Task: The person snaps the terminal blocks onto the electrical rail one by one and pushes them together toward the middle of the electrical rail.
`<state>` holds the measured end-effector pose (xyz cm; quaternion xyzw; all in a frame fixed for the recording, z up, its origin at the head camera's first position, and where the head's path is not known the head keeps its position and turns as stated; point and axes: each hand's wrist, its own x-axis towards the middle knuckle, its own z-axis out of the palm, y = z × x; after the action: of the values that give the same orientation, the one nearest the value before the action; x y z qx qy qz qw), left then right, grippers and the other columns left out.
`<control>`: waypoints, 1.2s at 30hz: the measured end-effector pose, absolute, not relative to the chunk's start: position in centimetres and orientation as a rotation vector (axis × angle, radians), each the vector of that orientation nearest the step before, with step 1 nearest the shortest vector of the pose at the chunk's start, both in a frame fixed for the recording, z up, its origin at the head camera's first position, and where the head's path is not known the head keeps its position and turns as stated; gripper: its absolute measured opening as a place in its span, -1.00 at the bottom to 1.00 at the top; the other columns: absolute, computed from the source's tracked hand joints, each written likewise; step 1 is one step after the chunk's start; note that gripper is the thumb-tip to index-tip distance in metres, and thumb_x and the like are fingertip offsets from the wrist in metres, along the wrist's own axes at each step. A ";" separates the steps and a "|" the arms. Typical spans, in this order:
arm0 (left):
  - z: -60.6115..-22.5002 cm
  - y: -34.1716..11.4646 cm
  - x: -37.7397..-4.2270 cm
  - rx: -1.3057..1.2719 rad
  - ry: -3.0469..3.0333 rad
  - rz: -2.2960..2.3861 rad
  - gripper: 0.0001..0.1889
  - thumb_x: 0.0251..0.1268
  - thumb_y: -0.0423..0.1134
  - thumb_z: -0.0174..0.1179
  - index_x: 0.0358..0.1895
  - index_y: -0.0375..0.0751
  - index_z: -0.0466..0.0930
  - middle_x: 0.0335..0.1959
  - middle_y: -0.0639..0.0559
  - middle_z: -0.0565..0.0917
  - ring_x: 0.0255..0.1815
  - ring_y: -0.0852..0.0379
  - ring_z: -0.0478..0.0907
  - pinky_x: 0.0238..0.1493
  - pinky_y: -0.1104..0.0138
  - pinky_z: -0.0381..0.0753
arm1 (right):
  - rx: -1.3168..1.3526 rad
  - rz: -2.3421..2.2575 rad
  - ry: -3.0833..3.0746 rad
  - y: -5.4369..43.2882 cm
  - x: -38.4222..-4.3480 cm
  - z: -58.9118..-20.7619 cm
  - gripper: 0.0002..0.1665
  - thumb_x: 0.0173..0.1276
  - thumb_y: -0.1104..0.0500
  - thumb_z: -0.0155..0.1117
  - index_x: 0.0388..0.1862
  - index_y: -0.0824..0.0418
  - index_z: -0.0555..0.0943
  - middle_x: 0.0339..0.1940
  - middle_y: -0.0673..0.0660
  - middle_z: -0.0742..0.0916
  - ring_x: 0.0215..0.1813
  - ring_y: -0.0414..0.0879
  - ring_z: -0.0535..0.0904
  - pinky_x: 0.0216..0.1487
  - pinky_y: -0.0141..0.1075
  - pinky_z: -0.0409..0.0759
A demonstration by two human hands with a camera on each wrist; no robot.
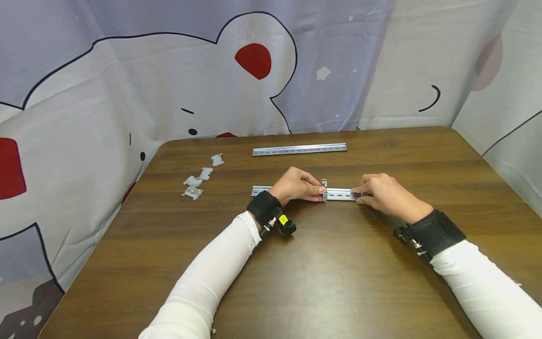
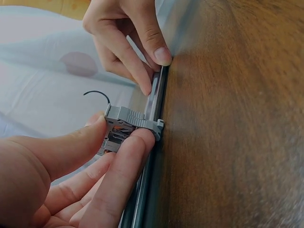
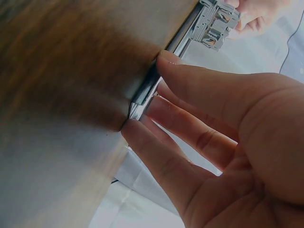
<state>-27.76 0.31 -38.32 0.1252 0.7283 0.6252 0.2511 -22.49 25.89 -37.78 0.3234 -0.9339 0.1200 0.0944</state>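
Observation:
A slotted metal DIN rail [image 1: 338,194] lies on the wooden table in front of the person. With thumb and fingers, my left hand [image 1: 295,185] pinches a thin grey terminal block [image 2: 127,122], which stands upright across the rail. Its foot meets the rail's near edge in the left wrist view; whether it is clipped on cannot be told. My right hand [image 1: 383,194] holds the rail near its right end, thumb on the near edge and fingers around the end and far side. In the right wrist view the terminal block [image 3: 214,23] stands farther along the rail.
A second DIN rail [image 1: 299,149] lies toward the table's back edge. Several loose grey terminal blocks [image 1: 193,192] lie flat at the left. Behind the wooden table [image 1: 322,282] hangs a printed curtain [image 1: 169,75].

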 end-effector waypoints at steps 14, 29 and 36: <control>-38.6 0.0 -27.6 0.396 2.013 1.669 -0.81 0.12 -0.35 0.41 -0.28 -0.43 0.70 -0.36 -0.27 0.74 -0.33 -0.09 0.75 -0.22 0.17 0.70 | 0.972 0.359 -2.752 26.0 -22.6 -37.8 -0.70 0.09 0.31 0.50 -0.14 0.26 0.76 -0.39 0.06 0.65 -0.42 -0.14 0.52 -0.39 -0.24 0.50; -38.5 -0.1 -28.0 0.338 1.956 1.664 -0.83 0.31 -0.33 0.26 -0.18 -0.40 0.68 -0.32 -0.30 0.74 -0.31 -0.06 0.75 -0.21 0.20 0.70 | 0.970 0.357 -2.754 25.9 -22.5 -37.7 -0.69 0.08 0.31 0.50 -0.14 0.27 0.76 -0.39 0.08 0.65 -0.41 -0.08 0.56 -0.38 -0.20 0.52; -38.0 -0.5 -28.1 0.349 1.972 1.610 -0.78 0.32 -0.36 0.24 -0.07 -0.47 0.64 -0.29 -0.33 0.72 -0.30 -0.08 0.74 -0.19 0.17 0.70 | 0.968 0.349 -2.753 25.9 -22.5 -37.8 -0.69 0.08 0.31 0.50 -0.13 0.28 0.76 -0.39 0.09 0.66 -0.41 -0.08 0.56 -0.39 -0.21 0.51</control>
<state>-28.05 -0.52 -38.03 0.1304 0.7363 0.6011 0.2821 -22.45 25.92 -37.77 0.3277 -0.9319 0.1181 0.1011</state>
